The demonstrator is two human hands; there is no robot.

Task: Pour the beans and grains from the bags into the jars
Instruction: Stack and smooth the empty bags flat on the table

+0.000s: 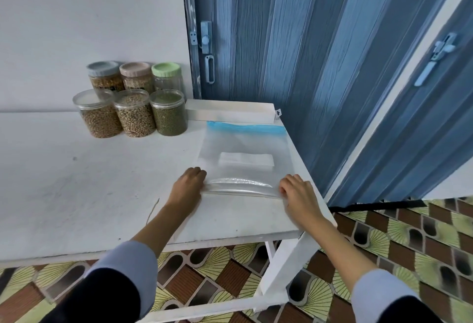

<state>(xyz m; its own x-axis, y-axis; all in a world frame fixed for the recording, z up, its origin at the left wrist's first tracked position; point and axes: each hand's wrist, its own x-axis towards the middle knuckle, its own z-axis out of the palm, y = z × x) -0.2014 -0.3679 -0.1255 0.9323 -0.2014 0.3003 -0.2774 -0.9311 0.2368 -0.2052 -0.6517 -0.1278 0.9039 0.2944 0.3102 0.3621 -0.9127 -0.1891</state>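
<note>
An empty clear zip bag with a blue seal strip lies flat on the white table, its near end rolled or folded up. My left hand grips the fold's left end and my right hand grips its right end. Several jars stand at the back left: three clear-lidded ones in front holding tan beans, speckled beans and green beans. Behind them are jars with blue, pink and green lids.
A long white box lies behind the bag, by the table's back right corner. A blue folding door stands behind the table. The table's right edge runs just beside the bag, over a patterned tile floor.
</note>
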